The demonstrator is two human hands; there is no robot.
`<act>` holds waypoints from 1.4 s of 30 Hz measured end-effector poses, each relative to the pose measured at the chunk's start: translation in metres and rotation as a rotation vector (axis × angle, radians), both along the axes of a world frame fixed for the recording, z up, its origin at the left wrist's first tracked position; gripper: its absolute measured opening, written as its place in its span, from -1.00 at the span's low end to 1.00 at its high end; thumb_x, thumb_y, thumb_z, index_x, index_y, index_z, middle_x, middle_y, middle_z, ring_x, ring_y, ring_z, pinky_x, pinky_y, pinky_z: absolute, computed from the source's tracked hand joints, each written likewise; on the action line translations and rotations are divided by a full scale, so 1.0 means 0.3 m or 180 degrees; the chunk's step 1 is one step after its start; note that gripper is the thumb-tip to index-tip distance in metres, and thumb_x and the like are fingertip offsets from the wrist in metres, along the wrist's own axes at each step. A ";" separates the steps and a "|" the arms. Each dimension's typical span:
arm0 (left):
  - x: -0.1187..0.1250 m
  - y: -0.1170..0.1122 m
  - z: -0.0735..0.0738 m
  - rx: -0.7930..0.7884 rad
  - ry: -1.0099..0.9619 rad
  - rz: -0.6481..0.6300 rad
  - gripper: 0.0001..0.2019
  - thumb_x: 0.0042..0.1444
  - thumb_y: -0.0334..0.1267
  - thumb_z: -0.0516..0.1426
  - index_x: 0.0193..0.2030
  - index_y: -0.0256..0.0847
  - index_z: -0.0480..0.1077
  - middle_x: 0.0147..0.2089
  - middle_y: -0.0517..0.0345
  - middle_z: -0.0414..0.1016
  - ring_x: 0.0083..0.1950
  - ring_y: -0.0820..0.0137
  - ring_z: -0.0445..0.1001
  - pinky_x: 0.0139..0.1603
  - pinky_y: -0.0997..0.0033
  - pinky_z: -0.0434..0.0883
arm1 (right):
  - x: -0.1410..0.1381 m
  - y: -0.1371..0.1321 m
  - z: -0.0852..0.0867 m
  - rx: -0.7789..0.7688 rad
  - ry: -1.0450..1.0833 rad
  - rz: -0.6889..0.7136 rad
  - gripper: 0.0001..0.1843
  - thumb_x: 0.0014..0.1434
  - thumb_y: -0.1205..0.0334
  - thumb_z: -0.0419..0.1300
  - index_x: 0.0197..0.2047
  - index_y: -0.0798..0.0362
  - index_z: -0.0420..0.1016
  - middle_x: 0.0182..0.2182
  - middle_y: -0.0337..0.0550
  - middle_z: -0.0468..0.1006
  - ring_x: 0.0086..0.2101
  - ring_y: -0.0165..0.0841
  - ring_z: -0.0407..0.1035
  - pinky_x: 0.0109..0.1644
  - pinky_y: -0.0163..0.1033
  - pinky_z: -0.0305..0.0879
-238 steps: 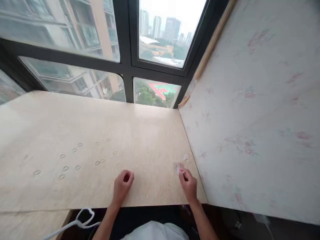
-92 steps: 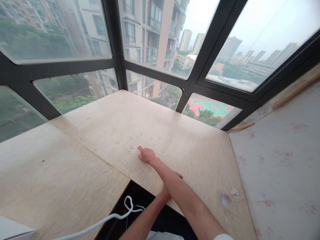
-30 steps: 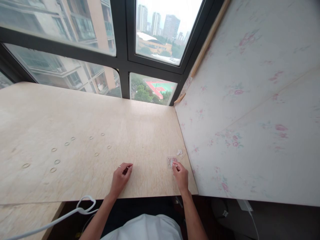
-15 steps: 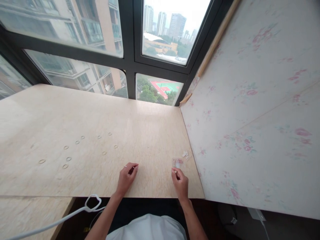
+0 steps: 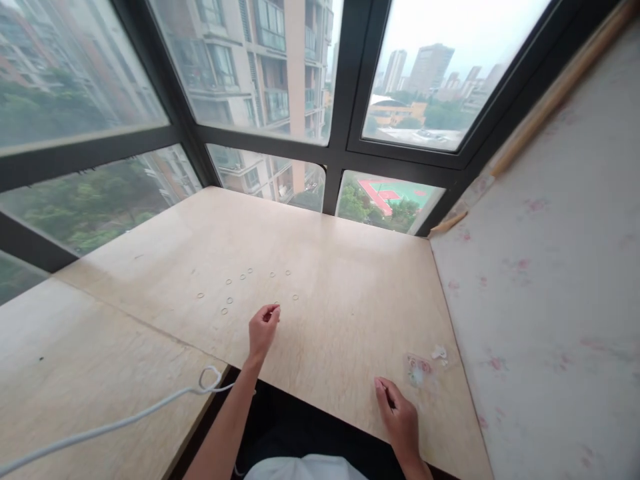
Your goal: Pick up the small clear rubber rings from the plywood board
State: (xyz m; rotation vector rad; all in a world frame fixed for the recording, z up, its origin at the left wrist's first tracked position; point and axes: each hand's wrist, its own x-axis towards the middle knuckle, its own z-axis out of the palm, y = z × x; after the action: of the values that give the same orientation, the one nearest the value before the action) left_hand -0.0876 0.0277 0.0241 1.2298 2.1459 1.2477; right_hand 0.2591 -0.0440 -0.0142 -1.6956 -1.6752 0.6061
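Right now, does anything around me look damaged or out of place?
Yes: the wooden trim beside the window stops short of the corner, and a shorter piece sits below it, so it looks broken. The thin rings lie scattered across the tabletop, perhaps deliberately.

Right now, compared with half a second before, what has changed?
The view has turned left. The left hand has moved left and forward, close to the thin rings. The right hand has moved left, away from the clear packet. Any new grip is unclear. The packet and white pieces stayed near the wall.
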 end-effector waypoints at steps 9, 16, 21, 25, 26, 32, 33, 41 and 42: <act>-0.447 0.008 0.063 -0.0943 0.1060 0.0591 -0.70 0.04 -0.25 0.10 -0.11 -0.29 0.49 -0.12 -0.12 0.52 -0.07 0.09 0.47 0.00 0.15 0.36 | 0.011 0.021 -0.007 -0.0141 -0.0278 -0.0217 -0.38 0.13 -0.29 -0.02 -0.32 0.08 0.60 -0.46 -0.05 0.65 -0.45 -0.21 0.55 -0.44 -0.32 0.37; -0.516 0.028 0.038 -0.1412 0.1258 0.0077 -0.80 0.05 -0.29 0.11 -0.23 -0.21 0.54 -0.16 -0.03 0.50 -0.15 0.19 0.48 -0.13 0.32 0.35 | 0.011 0.043 -0.002 -0.0214 -0.0468 -0.0141 -0.34 0.13 -0.33 -0.07 -0.33 0.05 0.60 -0.53 -0.08 0.63 -0.52 -0.22 0.53 -0.51 -0.31 0.32; -0.510 0.036 0.022 -0.1330 0.1271 -0.0081 -0.85 0.10 -0.31 0.07 -0.39 -0.20 0.47 -0.23 -0.03 0.48 -0.18 0.17 0.44 -0.20 0.30 0.32 | -0.002 0.036 -0.013 0.0080 -0.0817 -0.0049 -0.31 0.17 -0.33 -0.13 -0.35 0.03 0.62 -0.55 -0.09 0.62 -0.54 -0.23 0.52 -0.51 -0.30 0.31; -0.500 0.037 0.015 -0.1119 0.1168 -0.0083 -0.83 0.10 -0.36 0.04 -0.47 -0.19 0.37 -0.31 -0.03 0.43 -0.21 0.17 0.42 -0.21 0.28 0.30 | -0.008 0.031 -0.022 0.0238 -0.1004 0.0047 -0.29 0.22 -0.30 -0.17 -0.35 0.03 0.63 -0.57 -0.10 0.61 -0.57 -0.25 0.51 -0.53 -0.30 0.29; -0.496 0.038 0.018 -0.1048 0.1117 -0.0084 -0.84 0.09 -0.38 0.04 -0.49 -0.19 0.34 -0.33 -0.02 0.42 -0.22 0.17 0.42 -0.21 0.28 0.30 | -0.008 0.030 -0.023 0.0258 -0.1022 0.0062 -0.29 0.23 -0.29 -0.17 -0.35 0.03 0.63 -0.57 -0.11 0.61 -0.57 -0.25 0.51 -0.54 -0.31 0.28; -0.412 0.053 0.072 -0.0455 0.0561 -0.0079 -0.90 0.09 -0.34 0.01 -0.44 -0.17 0.26 -0.36 0.06 0.40 -0.27 0.25 0.39 -0.22 0.30 0.31 | -0.010 0.031 -0.024 0.0371 -0.1007 0.0126 -0.33 0.26 -0.25 -0.15 -0.36 0.02 0.62 -0.59 -0.13 0.61 -0.60 -0.28 0.50 -0.57 -0.32 0.25; -0.383 0.056 0.081 -0.0364 0.0421 -0.0122 -0.90 0.10 -0.30 0.00 -0.42 -0.17 0.25 -0.37 0.08 0.41 -0.30 0.28 0.39 -0.26 0.33 0.32 | -0.010 0.031 -0.025 0.0390 -0.0999 0.0131 -0.34 0.26 -0.24 -0.14 -0.36 0.02 0.63 -0.58 -0.13 0.61 -0.60 -0.28 0.50 -0.57 -0.33 0.25; -0.043 0.090 0.135 0.0479 -0.2554 -0.0908 -0.67 0.00 -0.05 0.26 -0.35 -0.22 0.24 -0.45 0.24 0.36 -0.52 0.56 0.25 -0.52 0.57 0.19 | -0.013 0.028 -0.016 0.0322 -0.0696 0.0284 -0.47 0.30 -0.08 -0.08 -0.34 0.04 0.61 -0.55 -0.13 0.61 -0.58 -0.34 0.48 -0.50 -0.37 0.26; 0.000 0.095 0.139 0.0493 -0.2813 -0.0983 -0.66 -0.03 -0.08 0.29 -0.36 -0.23 0.27 -0.44 0.24 0.36 -0.52 0.58 0.25 -0.51 0.58 0.19 | -0.015 0.028 -0.013 0.0311 -0.0646 0.0292 -0.48 0.30 -0.07 -0.08 -0.34 0.05 0.60 -0.55 -0.12 0.61 -0.58 -0.35 0.47 -0.49 -0.37 0.26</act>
State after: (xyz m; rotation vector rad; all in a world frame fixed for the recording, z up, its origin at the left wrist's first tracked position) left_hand -0.0876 0.0563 0.0658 0.7828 1.1997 1.4586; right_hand 0.2545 -0.0356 -0.0182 -1.6628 -1.9016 0.3973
